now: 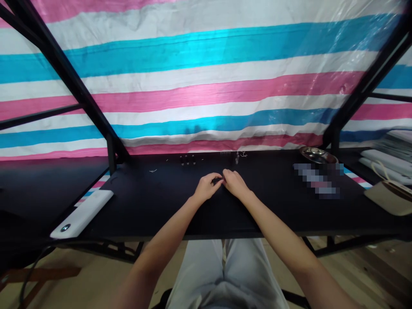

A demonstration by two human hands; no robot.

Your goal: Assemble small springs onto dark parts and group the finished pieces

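Black tabletop (154, 197), dark piece (217, 180), long axis sideways

The striped sheet (193, 49) glows bright, glare streaking its right, while outer edges blur.

From head height, the camera looks forward and down across the black table (144, 195) toward striped sheeting (209, 47).
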